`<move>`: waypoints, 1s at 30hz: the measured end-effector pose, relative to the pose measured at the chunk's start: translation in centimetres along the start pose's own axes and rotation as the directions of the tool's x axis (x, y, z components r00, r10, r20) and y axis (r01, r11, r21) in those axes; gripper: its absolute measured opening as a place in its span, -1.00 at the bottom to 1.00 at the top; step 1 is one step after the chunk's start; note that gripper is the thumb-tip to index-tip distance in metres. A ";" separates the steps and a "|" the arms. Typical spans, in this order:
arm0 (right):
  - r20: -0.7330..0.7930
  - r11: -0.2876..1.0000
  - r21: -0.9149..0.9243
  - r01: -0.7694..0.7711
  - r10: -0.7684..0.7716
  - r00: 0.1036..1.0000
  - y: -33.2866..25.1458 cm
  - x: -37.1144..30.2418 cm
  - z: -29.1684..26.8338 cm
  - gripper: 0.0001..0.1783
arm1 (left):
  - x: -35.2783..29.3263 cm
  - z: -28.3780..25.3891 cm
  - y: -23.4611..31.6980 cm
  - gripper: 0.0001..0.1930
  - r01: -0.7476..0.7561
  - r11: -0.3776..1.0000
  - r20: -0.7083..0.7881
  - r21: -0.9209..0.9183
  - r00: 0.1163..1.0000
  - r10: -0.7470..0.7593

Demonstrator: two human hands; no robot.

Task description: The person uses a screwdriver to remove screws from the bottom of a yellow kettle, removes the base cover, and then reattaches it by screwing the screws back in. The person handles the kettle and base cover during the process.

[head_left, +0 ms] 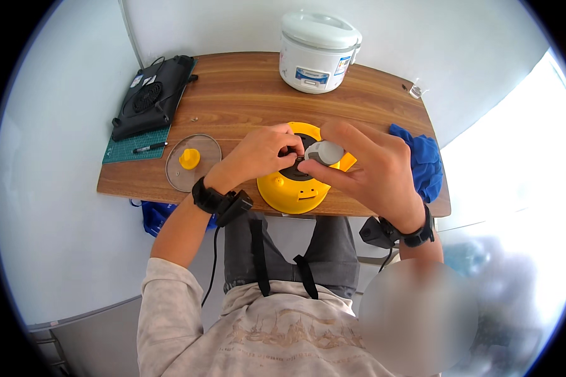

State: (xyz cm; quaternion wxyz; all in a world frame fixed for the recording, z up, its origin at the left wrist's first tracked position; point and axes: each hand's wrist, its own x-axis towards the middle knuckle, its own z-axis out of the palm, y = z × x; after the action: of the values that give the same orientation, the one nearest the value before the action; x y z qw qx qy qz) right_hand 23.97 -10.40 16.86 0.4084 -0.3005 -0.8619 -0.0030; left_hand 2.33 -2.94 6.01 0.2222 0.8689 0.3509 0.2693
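In front of me at the table's near edge lies a round yellow appliance body (pixel 289 196) with a black disc-shaped middle (pixel 305 135); it looks turned bottom up. My left hand (pixel 267 149) has its fingertips pinched together over that black middle, and whatever is between them is hidden. Just to the right, my right hand (pixel 374 164) grips a small grey-white cylinder (pixel 324 152) between thumb and fingers, with its round end toward me, above the yellow body. A clear round lid (pixel 177 179) with a yellow knob (pixel 189 159) rests on the wood to the left.
A white rice cooker (pixel 317 56) stands at the back of the wooden table (pixel 236 81). At the left, a black cooktop (pixel 151 97) lies on a green cutting mat (pixel 121 151) beside a marker (pixel 149 148). A blue cloth (pixel 423 164) and a clear cup (pixel 417 90) are at the right.
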 end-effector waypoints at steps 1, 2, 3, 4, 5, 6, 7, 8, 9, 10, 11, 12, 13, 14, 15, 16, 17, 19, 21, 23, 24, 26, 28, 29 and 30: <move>0.006 1.000 -0.003 -0.003 0.003 1.000 0.0 -0.1 -0.1 -0.56 | 0.0 0.0 0.0 -0.91 0.007 1.000 0.003 0.001 1.000 -0.007; 0.013 1.000 -0.004 -0.006 0.006 1.000 0.0 -0.4 0.0 -0.57 | 0.0 0.0 0.1 -0.91 0.020 1.000 0.006 0.003 1.000 -0.020; 0.020 1.000 -0.005 -0.009 0.009 1.000 0.0 -0.6 0.0 -0.57 | -0.1 -0.1 0.3 -0.91 0.034 0.999 0.009 0.006 0.999 -0.034; 0.016 1.000 0.010 -0.004 0.004 1.000 0.1 -0.7 0.0 -0.59 | -0.1 -0.2 0.5 -0.91 0.047 0.999 0.013 0.009 0.999 -0.047; 0.012 1.000 0.025 0.003 -0.004 1.000 0.1 -0.9 0.0 -0.61 | -0.1 -0.3 0.6 -0.91 0.050 0.999 0.023 0.012 0.998 -0.050; 0.008 0.999 0.039 0.011 -0.011 1.000 0.1 -1.0 0.0 -0.63 | 0.0 -0.4 0.6 -0.91 0.052 0.999 0.033 0.015 0.998 -0.052; -0.001 0.999 0.033 0.006 -0.006 1.000 0.1 -1.2 0.0 -0.64 | 0.0 -0.6 0.7 -0.92 0.054 0.998 0.043 0.018 0.998 -0.055; -0.009 1.000 0.026 0.003 -0.003 1.000 0.0 -1.5 0.0 -0.64 | 0.0 -0.7 0.9 -0.89 0.071 0.997 0.060 0.022 0.996 -0.073; -0.016 1.000 0.019 -0.001 0.001 1.000 -0.1 -1.7 -0.1 -0.64 | 0.1 -0.9 1.2 -0.86 0.088 0.996 0.077 0.027 0.993 -0.090; 0.009 1.000 -0.010 -0.014 0.014 1.000 -0.3 -2.0 -0.3 -0.64 | 0.2 -0.9 1.4 -0.83 0.105 0.994 0.095 0.031 0.990 -0.107; 0.034 0.999 -0.035 -0.024 0.025 0.999 -0.5 -2.4 -0.6 -0.63 | 0.1 -1.0 1.3 -0.85 0.103 0.994 0.095 0.034 0.990 -0.106; 0.058 0.998 -0.062 -0.033 0.036 0.998 -0.7 -2.7 -0.8 -0.63 | 0.1 -0.9 1.2 -0.86 0.102 0.994 0.095 0.037 0.990 -0.105; 0.063 0.998 -0.059 -0.033 0.037 0.997 -0.8 -3.1 -0.9 -0.63 | 0.0 -0.8 1.0 -0.87 0.100 0.994 0.096 0.040 0.990 -0.103; 0.066 0.997 -0.061 -0.039 0.043 0.997 -1.0 -3.5 -1.2 -0.63 | 0.0 -0.7 0.8 -0.87 0.095 0.994 0.093 0.046 0.991 -0.099; 0.069 0.997 -0.063 -0.045 0.049 0.996 -1.2 -3.9 -1.3 -0.63 | 0.0 -0.7 0.7 -0.88 0.090 0.995 0.090 0.052 0.991 -0.095; 0.067 0.997 -0.069 -0.037 0.041 0.997 -1.5 -4.4 -1.2 -0.63 | 0.0 -0.6 0.6 -0.88 0.086 0.995 0.087 0.057 0.992 -0.090; 0.065 0.997 -0.075 -0.029 0.034 0.997 -1.7 -4.9 -1.2 -0.62 | 0.0 -0.6 0.7 -0.88 0.093 0.994 0.093 0.053 0.991 -0.097; 0.066 0.997 -0.083 0.001 0.005 0.998 -2.0 -5.5 -1.1 -0.62 | 0.2 -0.7 0.8 -0.88 0.107 0.993 0.104 0.045 0.988 -0.111; 0.072 0.995 -0.082 0.048 -0.042 0.997 -2.4 -5.7 -0.8 -0.62 | 0.1 -0.7 0.7 -0.88 0.111 0.992 0.100 0.055 0.988 -0.116; 0.075 0.992 -0.104 0.066 -0.058 0.996 -2.7 -6.2 -0.3 -0.61 | 0.0 -0.7 0.7 -0.87 0.119 0.991 0.101 0.057 0.987 -0.124; 0.076 0.991 -0.114 0.075 -0.066 0.995 -2.9 -6.4 -0.2 -0.61 | 0.0 -0.8 0.8 -0.87 0.125 0.991 0.105 0.053 0.986 -0.130; 0.085 0.991 -0.109 0.081 -0.072 0.994 -3.0 -6.6 -0.2 -0.60 | 0.0 -0.8 0.9 -0.87 0.132 0.990 0.110 0.051 0.984 -0.137; 0.093 0.990 -0.115 0.083 -0.073 0.993 -3.1 -6.7 -0.2 -0.61 | 0.2 -0.8 1.0 -0.86 0.133 0.990 0.112 0.055 0.984 -0.138; 0.096 0.989 -0.121 0.084 -0.073 0.993 -3.2 -6.8 -0.2 -0.61 | 0.2 -0.8 1.0 -0.86 0.131 0.990 0.113 0.055 0.984 -0.137; 0.099 0.988 -0.126 0.085 -0.073 0.992 -3.3 -6.9 -0.2 -0.61 | 0.1 -0.9 1.0 -0.86 0.130 0.990 0.113 0.055 0.984 -0.135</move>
State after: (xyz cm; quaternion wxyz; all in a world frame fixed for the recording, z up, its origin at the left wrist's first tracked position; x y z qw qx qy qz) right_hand 25.74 -16.67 12.93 0.3465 -0.2918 -0.8894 -0.0613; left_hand 2.38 -3.34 7.30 0.2392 0.8628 0.4007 0.1945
